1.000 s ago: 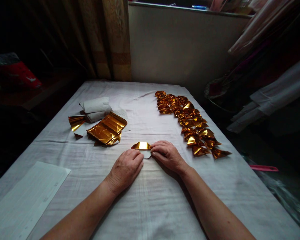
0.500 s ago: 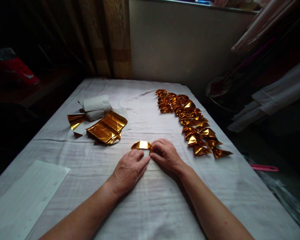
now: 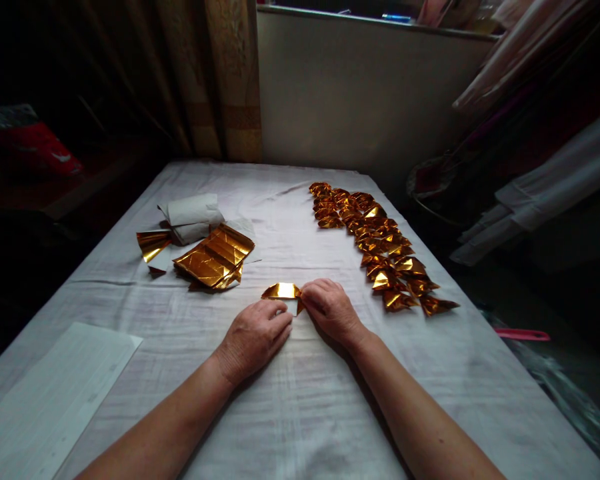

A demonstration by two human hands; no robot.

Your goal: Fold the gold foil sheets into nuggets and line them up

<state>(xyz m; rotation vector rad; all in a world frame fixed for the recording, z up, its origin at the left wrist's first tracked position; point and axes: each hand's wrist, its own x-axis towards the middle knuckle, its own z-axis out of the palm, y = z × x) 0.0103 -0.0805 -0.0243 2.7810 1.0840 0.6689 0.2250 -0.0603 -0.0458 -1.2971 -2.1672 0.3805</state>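
A small piece of gold foil paper (image 3: 281,291), partly folded, lies on the white cloth in front of me. My left hand (image 3: 254,337) rests on its near edge, fingers curled and pressing down. My right hand (image 3: 331,309) pinches the piece's right corner between thumb and fingers, folding it inward. To the right, several finished gold folded pieces (image 3: 380,245) lie in a long row. On the left sits a stack of flat gold foil sheets (image 3: 214,257).
A folded white paper bundle (image 3: 191,217) and a loose gold sheet (image 3: 151,244) lie behind the stack. A white sheet of paper (image 3: 50,395) lies at the near left. The table (image 3: 300,413) meets a wall and curtain behind; clutter stands off its right edge.
My right hand has folded the piece's right corner inward, covering the white underside seen earlier. My left hand has shifted slightly along the near edge.
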